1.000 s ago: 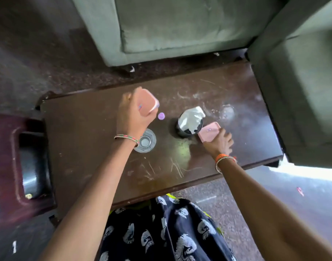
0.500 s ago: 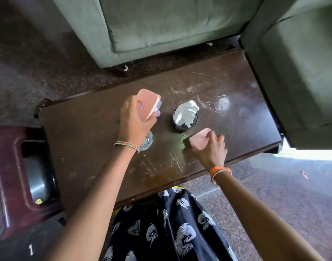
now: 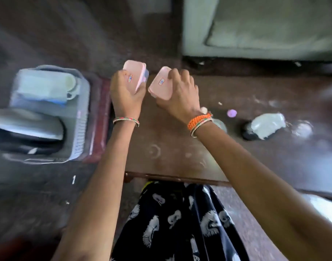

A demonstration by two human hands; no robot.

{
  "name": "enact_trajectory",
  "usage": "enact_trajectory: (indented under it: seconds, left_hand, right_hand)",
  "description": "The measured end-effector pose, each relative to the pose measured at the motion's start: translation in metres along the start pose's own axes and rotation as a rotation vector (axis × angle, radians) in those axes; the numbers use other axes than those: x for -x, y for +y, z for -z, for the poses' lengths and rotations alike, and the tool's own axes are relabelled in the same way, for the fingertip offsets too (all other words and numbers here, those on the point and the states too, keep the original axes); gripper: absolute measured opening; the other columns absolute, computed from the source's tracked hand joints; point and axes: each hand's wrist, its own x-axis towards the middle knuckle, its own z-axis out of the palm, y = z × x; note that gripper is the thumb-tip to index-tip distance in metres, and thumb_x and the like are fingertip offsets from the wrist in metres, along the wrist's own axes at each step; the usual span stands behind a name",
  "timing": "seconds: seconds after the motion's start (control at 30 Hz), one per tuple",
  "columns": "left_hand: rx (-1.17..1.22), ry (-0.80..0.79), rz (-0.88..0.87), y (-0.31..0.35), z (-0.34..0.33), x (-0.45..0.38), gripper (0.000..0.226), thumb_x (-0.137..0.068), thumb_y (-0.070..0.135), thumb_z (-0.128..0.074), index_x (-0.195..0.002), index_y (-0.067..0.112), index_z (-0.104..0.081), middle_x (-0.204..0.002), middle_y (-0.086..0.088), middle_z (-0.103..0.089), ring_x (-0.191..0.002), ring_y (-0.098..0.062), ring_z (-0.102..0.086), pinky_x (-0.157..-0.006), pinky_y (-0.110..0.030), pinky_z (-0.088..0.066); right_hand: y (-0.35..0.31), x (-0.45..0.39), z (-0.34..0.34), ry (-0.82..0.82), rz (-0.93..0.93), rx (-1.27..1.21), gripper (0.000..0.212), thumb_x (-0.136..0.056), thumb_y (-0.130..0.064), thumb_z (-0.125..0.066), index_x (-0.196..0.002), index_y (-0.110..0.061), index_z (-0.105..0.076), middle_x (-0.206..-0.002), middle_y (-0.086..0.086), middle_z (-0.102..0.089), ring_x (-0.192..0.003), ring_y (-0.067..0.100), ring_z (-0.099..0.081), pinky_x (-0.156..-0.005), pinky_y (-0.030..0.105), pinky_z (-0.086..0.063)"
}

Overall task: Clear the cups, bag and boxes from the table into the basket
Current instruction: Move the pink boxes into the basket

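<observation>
Pink boxes [image 3: 136, 76] gripped, one per hand, near basket [image 3: 80, 117]

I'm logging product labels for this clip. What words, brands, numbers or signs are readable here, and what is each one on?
Nothing here reads as legible text.
Sticker on the pink box in the left hand: a small red and blue mark, too blurred to read.
Sticker on the pink box in the right hand: the same kind of mark, too blurred to read.
White mark on the floor: looks like "1", uncertain.
</observation>
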Motion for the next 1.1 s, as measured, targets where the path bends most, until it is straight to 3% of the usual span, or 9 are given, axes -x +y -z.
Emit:
enact_trajectory:
  seconds: [0.17, 0.33, 0.47, 0.57, 0.73, 0.83, 0.9, 1.03, 1.1]
  left_hand:
    - [-0.249, 0.139, 0.246, -0.091, 0.080, -0.014, 0.038, -0.073, 0.024, -0.066, -0.102, 0.002, -0.054, -0.100, -0.020, -0.063, -0.092, -0.037, -0.058, -0.079, -0.043, -0.044]
    - [-0.264, -0.050, 0.372, -0.168, 0.118, -0.023, 0.054, -0.076, 0.012, -0.067, -0.122, -0.005, -0.044, -0.119, -0.027, -0.053, -0.111, -0.038, -0.050, -0.096, -0.044, -0.039]
    - [-0.273, -0.103, 0.372, -0.203, 0.118, -0.038, 0.044, -0.075, 0.009, -0.066, -0.114, -0.002, -0.048, -0.111, -0.023, -0.054, -0.108, -0.037, -0.048, -0.094, -0.044, -0.040]
    - [-0.311, -0.243, 0.409, -0.222, 0.110, -0.046, 0.038, -0.078, 0.013, -0.065, -0.111, -0.001, -0.053, -0.112, -0.023, -0.057, -0.109, -0.037, -0.050, -0.094, -0.044, -0.040]
    - [-0.114, -0.217, 0.419, -0.237, 0.105, -0.051, 0.029, -0.081, 0.016, -0.061, -0.108, 0.005, -0.061, -0.106, -0.019, -0.064, -0.101, -0.035, -0.057, -0.087, -0.042, -0.045]
    - [0.126, -0.147, 0.396, -0.235, 0.106, -0.044, 0.034, -0.088, 0.024, -0.043, -0.104, 0.000, -0.061, -0.102, -0.022, -0.063, -0.098, -0.034, -0.057, -0.089, -0.042, -0.045]
    - [0.276, 0.031, 0.516, -0.232, 0.108, -0.036, 0.034, -0.088, 0.022, -0.037, -0.101, 0.000, -0.059, -0.102, -0.018, -0.061, -0.098, -0.030, -0.056, -0.087, -0.035, -0.044]
    - [0.615, 0.261, 0.821, -0.224, 0.114, -0.039, 0.020, -0.099, 0.010, -0.032, -0.108, 0.011, -0.051, -0.093, 0.007, -0.055, -0.084, -0.003, -0.055, -0.063, 0.002, -0.037]
    - [0.793, 0.304, 0.912, -0.225, 0.115, -0.050, 0.023, -0.100, 0.009, -0.029, -0.103, 0.003, -0.051, -0.089, 0.002, -0.051, -0.075, 0.002, -0.055, -0.061, -0.003, -0.042]
  right_hand:
    - [-0.079, -0.033, -0.062, -0.122, 0.251, 0.072, 0.088, -0.061, -0.060, -0.072, -0.134, -0.023, -0.039, -0.122, 0.006, -0.053, -0.112, 0.032, -0.051, -0.087, 0.046, -0.042]
    - [-0.147, -0.038, -0.120, -0.250, 0.342, 0.105, 0.091, -0.062, -0.059, -0.073, -0.138, -0.027, -0.034, -0.125, 0.003, -0.052, -0.115, 0.030, -0.048, -0.092, 0.047, -0.039]
    - [-0.174, -0.048, -0.149, -0.242, 0.310, 0.094, 0.087, -0.064, -0.051, -0.073, -0.138, -0.026, -0.033, -0.127, 0.003, -0.050, -0.116, 0.030, -0.046, -0.094, 0.047, -0.038]
    - [-0.182, -0.057, -0.157, -0.230, 0.296, 0.074, 0.086, -0.064, -0.045, -0.074, -0.137, -0.025, -0.035, -0.127, 0.004, -0.049, -0.114, 0.031, -0.046, -0.091, 0.046, -0.039]
    - [-0.190, -0.063, -0.165, -0.224, 0.359, 0.108, 0.080, -0.066, -0.046, -0.075, -0.133, -0.023, -0.038, -0.128, 0.003, -0.047, -0.112, 0.029, -0.046, -0.090, 0.044, -0.037]
    - [-0.196, -0.061, -0.171, -0.228, 0.368, 0.186, 0.077, -0.066, -0.049, -0.075, -0.129, -0.023, -0.041, -0.127, 0.003, -0.049, -0.112, 0.029, -0.045, -0.092, 0.045, -0.034]
    - [-0.201, -0.056, -0.178, -0.244, 0.377, 0.233, 0.074, -0.064, -0.050, -0.075, -0.126, -0.023, -0.043, -0.125, 0.003, -0.050, -0.112, 0.029, -0.044, -0.094, 0.046, -0.031]
    - [-0.214, -0.048, -0.198, -0.264, 0.445, 0.352, 0.071, -0.066, -0.053, -0.074, -0.122, -0.023, -0.043, -0.127, 0.003, -0.049, -0.115, 0.029, -0.043, -0.101, 0.052, -0.029]
    - [-0.221, -0.046, -0.207, -0.273, 0.452, 0.370, 0.071, -0.067, -0.058, -0.071, -0.123, -0.022, -0.044, -0.128, 0.005, -0.049, -0.117, 0.030, -0.042, -0.102, 0.055, -0.027]
